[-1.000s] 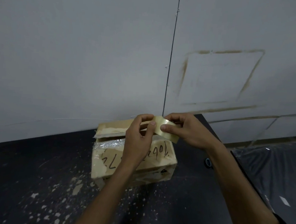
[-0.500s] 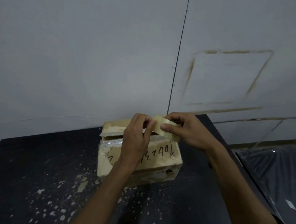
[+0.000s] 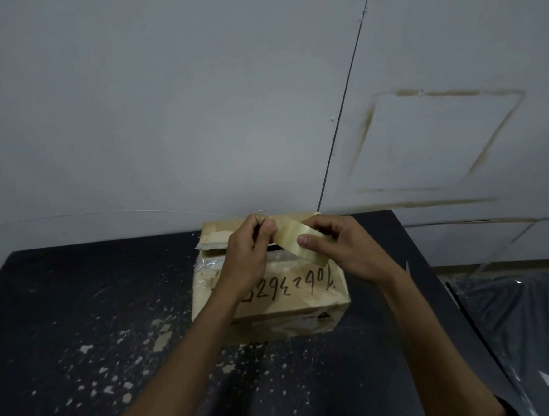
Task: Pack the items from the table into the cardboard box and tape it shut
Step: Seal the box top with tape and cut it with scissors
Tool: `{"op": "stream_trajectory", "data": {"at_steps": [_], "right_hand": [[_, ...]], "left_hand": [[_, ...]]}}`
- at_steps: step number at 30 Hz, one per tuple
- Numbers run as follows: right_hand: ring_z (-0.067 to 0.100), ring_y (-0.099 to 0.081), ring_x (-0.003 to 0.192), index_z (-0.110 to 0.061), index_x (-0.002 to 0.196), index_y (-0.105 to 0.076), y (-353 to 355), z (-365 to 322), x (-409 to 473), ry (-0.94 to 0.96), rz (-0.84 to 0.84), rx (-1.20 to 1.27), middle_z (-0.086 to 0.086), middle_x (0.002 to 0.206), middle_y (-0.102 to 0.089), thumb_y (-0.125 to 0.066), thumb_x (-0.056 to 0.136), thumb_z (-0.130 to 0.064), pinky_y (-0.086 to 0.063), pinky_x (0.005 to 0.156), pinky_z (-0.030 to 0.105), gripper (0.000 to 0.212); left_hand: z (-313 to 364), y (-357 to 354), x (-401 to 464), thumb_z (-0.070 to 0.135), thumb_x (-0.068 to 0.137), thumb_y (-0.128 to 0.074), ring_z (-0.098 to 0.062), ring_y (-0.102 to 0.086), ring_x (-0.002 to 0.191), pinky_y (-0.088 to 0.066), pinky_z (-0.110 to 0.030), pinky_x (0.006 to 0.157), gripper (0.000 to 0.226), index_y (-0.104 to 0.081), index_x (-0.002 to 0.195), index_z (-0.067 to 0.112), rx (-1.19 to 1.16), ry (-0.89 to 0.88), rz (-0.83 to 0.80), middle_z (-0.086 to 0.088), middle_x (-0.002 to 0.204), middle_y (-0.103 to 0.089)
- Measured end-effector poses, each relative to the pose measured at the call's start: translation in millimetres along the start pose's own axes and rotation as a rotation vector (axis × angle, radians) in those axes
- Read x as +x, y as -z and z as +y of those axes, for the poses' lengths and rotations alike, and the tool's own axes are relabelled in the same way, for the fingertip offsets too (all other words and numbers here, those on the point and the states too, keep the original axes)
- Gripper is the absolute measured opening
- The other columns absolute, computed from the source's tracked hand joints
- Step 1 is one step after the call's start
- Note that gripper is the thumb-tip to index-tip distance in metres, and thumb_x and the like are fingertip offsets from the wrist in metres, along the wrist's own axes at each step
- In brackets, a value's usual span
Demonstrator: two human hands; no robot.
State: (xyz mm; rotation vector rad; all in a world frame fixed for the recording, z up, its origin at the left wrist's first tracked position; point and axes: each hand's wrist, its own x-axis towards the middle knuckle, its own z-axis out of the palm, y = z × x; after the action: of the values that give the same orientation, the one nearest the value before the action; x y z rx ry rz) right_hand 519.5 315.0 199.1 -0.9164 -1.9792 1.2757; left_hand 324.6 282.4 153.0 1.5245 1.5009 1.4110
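wall [image 3: 176, 103]: grey, behind | table [image 3: 65, 307]: dark, paint spots | cardboard box [image 3: 293, 293]: sits on table by the wall, writing on front | right hand [image 3: 348, 248]: fingers pinch tape | left hand [image 3: 247, 248]: fingers pinch tape's other end | tape [image 3: 293, 238]: yellowish piece, held over box

Glossy plastic tape [image 3: 300, 242] — scuffed matt cardboard box [image 3: 306, 294] — paint-flecked table [image 3: 65, 307].
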Motion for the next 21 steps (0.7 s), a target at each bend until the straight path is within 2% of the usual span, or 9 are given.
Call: {"op": "stream_trajectory", "data": {"at_steps": [4, 6, 8, 10, 13, 15, 18, 21], "right_hand": [[0.015, -0.07, 0.089, -0.024, 0.103, -0.074, -1.1, 5.2, -0.9, -0.009, -0.023, 0.009, -0.003, 0.098, -0.072, -0.066, 0.093, -0.029, -0.055, 0.075, 0.025, 0.013], [0.011, -0.067, 0.09, -0.026, 0.103, -0.074, -2.1, 6.8, -0.8, -0.016, -0.014, -0.023, -0.006, 0.099, -0.071, -0.066, 0.093, -0.029, -0.052, 0.075, 0.024, 0.013], [0.011, -0.065, 0.092, -0.026, 0.104, -0.074, -4.0, 7.2, 1.7, -0.017, 0.003, -0.052, -0.007, 0.1, -0.071, -0.066, 0.093, -0.028, -0.051, 0.077, 0.024, 0.014], [0.015, -0.065, 0.093, -0.023, 0.104, -0.074, -5.7, 6.7, 3.7, 0.001, 0.01, -0.073, -0.006, 0.101, -0.07, -0.066, 0.094, -0.026, -0.05, 0.079, 0.029, 0.013], [0.009, -0.062, 0.092, -0.025, 0.102, -0.073, -12.0, 5.9, 7.6, 0.032, 0.044, -0.169, -0.015, 0.098, -0.067, -0.068, 0.092, -0.027, -0.048, 0.079, 0.025, 0.011], [0.007, -0.06, 0.096, -0.026, 0.107, -0.072, -17.6, 5.7, 11.4, 0.063, 0.092, -0.324, -0.017, 0.101, -0.066, -0.07, 0.09, -0.031, -0.048, 0.085, 0.028, 0.018], [0.016, -0.058, 0.097, -0.022, 0.113, -0.073, -27.4, 5.1, 17.5, 0.152, 0.152, -0.62, -0.008, 0.104, -0.067, -0.071, 0.088, -0.037, -0.044, 0.093, 0.04, 0.03], [0.019, -0.057, 0.1, -0.024, 0.113, -0.073, -35.3, 4.9, 20.5, 0.227, 0.201, -0.786, -0.006, 0.102, -0.066, -0.069, 0.088, -0.04, -0.034, 0.096, 0.036, 0.03]], "left_hand": [[-7.5, 6.1, 1.2, 0.037, 0.101, -0.044, -0.008, -0.068, 0.079, -0.056, -0.032, 0.074, 0.025, -0.058, 0.086, 0.022, -0.101, 0.14, 0.025, 0.005, 0.084, -0.069], [-7.9, 10.0, 1.5, 0.038, 0.101, -0.045, -0.014, -0.07, 0.083, -0.057, -0.036, 0.077, 0.027, -0.059, 0.086, 0.02, -0.132, 0.165, 0.016, 0.003, 0.087, -0.07], [-6.8, 17.9, 4.3, 0.036, 0.1, -0.048, -0.014, -0.068, 0.082, -0.057, -0.036, 0.079, 0.028, -0.062, 0.085, 0.017, -0.158, 0.153, 0.006, 0.004, 0.083, -0.069], [-3.7, 25.0, 7.5, 0.038, 0.098, -0.051, -0.008, -0.063, 0.073, -0.054, -0.032, 0.072, 0.031, -0.065, 0.083, 0.016, -0.176, 0.165, 0.02, 0.008, 0.075, -0.066], [0.4, 33.9, 9.7, 0.054, 0.094, -0.049, -0.005, -0.055, 0.055, -0.048, -0.024, 0.053, 0.041, -0.066, 0.081, 0.019, -0.242, 0.343, 0.148, 0.01, 0.061, -0.06], [1.8, 39.5, 8.8, 0.061, 0.093, -0.044, -0.006, -0.054, 0.048, -0.045, -0.022, 0.047, 0.049, -0.065, 0.085, 0.017, -0.25, 0.48, 0.17, 0.007, 0.059, -0.061], [8.1, 45.4, 7.1, 0.062, 0.092, -0.046, -0.01, -0.065, 0.052, -0.049, -0.023, 0.045, 0.052, -0.063, 0.098, 0.013, -0.366, 0.724, 0.031, 0.0, 0.065, -0.072], [17.8, 47.1, 8.7, 0.062, 0.089, -0.052, -0.016, -0.073, 0.066, -0.055, -0.024, 0.05, 0.054, -0.062, 0.104, 0.011, -0.532, 0.865, -0.073, -0.006, 0.078, -0.076]]}}
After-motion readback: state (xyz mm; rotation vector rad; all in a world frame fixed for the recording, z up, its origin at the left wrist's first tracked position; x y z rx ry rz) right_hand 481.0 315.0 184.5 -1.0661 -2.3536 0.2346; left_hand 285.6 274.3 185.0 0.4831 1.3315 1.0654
